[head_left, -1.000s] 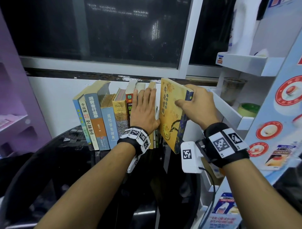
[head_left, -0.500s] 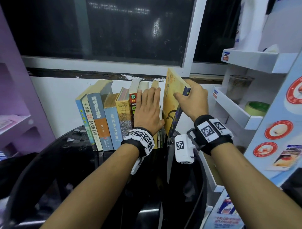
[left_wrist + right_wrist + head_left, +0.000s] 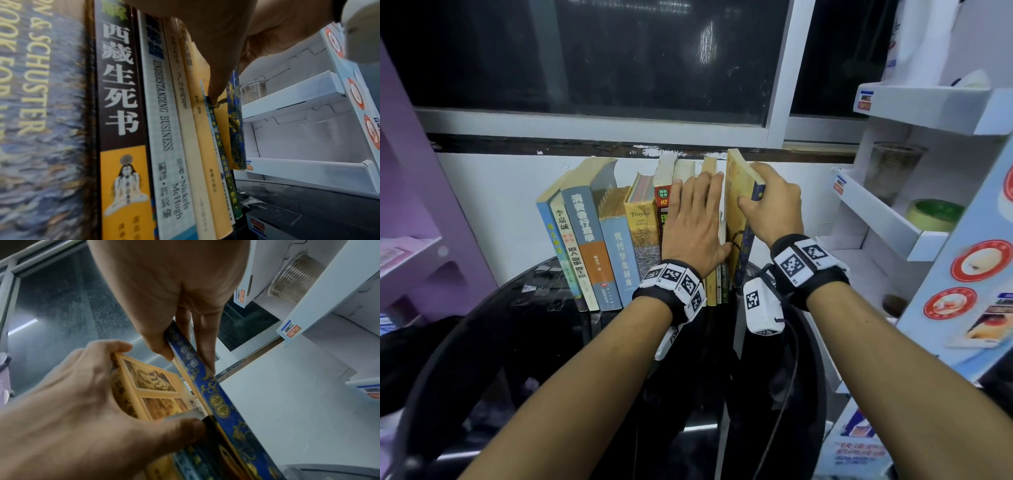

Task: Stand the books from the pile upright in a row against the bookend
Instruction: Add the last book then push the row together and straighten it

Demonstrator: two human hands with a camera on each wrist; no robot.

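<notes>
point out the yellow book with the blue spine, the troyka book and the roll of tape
yellow book with the blue spine [image 3: 736, 192], head view, front cover
Troyka book [image 3: 642, 226], head view, spine
roll of tape [image 3: 933, 216], head view, outer side

Both forearms reach forward side by side, wrists banded. The left hand [image 3: 697, 222] lies flat, fingers straight and together, thumb out to the right. The right hand [image 3: 770, 202] curls, thumb opposing fingers in a pinch

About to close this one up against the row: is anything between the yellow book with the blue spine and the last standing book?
Only the left hand, pressed flat on the row of books; its thumb lies at the gap. The right hand grips the yellow book. Nothing else is visible there.
</notes>
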